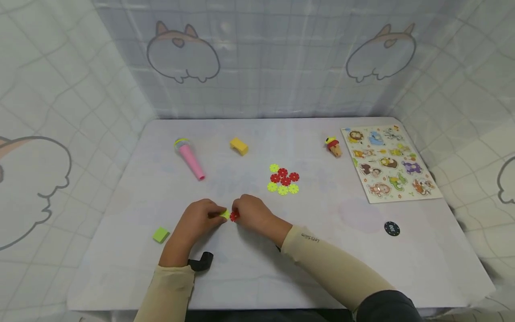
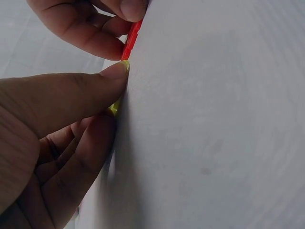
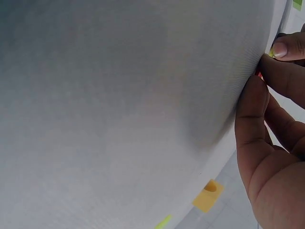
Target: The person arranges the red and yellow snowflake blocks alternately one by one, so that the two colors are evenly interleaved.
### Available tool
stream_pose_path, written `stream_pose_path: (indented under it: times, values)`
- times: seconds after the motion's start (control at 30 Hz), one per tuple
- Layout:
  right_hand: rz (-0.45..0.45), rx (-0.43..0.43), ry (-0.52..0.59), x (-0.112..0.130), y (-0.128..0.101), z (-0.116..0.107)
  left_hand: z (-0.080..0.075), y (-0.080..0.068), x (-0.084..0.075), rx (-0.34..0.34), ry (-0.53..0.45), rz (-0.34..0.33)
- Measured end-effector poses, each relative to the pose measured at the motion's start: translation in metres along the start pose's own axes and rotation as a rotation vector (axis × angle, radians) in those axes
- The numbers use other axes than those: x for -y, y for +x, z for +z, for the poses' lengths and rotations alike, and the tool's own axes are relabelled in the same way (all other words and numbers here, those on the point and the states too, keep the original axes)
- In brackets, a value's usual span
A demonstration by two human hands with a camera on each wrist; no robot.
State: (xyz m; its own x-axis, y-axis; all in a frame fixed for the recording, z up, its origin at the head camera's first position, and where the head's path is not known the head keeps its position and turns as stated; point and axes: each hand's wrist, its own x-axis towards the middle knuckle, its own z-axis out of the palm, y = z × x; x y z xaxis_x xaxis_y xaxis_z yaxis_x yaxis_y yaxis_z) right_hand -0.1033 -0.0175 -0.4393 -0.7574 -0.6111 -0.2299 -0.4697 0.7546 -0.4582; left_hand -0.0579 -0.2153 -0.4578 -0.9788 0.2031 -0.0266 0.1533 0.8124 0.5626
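My left hand (image 1: 201, 219) pinches a yellow-green notched disc (image 1: 225, 214) between thumb and fingers, low over the white table. Facing it, my right hand (image 1: 253, 213) pinches a red notched disc (image 1: 234, 217). In the left wrist view the red disc (image 2: 131, 42) and the yellow-green disc (image 2: 114, 107) meet edge to edge, or nearly so; whether they interlock I cannot tell. Fingers cover much of both. Beyond the hands lies a loose group of similar discs, several red (image 1: 285, 181) and several yellow-green (image 1: 283, 190).
Behind stand a pink toy microphone (image 1: 192, 161), a yellow block (image 1: 239, 146) and a small ice-cream-like toy (image 1: 333, 146). An animal puzzle board (image 1: 390, 163) lies right, a black chip (image 1: 392, 228) before it. A green block (image 1: 161, 235) and black pipe-shaped piece (image 1: 202, 261) flank the left wrist.
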Motion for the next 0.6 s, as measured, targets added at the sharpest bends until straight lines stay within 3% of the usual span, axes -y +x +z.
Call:
stream_pose_path:
  times: [0.13,0.3,0.6]
  values:
    - [0.001,-0.008,0.016,-0.0013,0.0004,0.0003,-0.0002,-0.0004,0.0028,-0.022,-0.058,-0.014]
    - [-0.015,-0.008,0.011,-0.0021,0.0009,0.0004,-0.0005,-0.0001,0.0074,-0.006,-0.124,-0.110]
    - [-0.003,0.003,0.040,-0.0037,-0.0013,-0.0017,-0.0004,0.0009,0.0087,0.042,-0.139,-0.176]
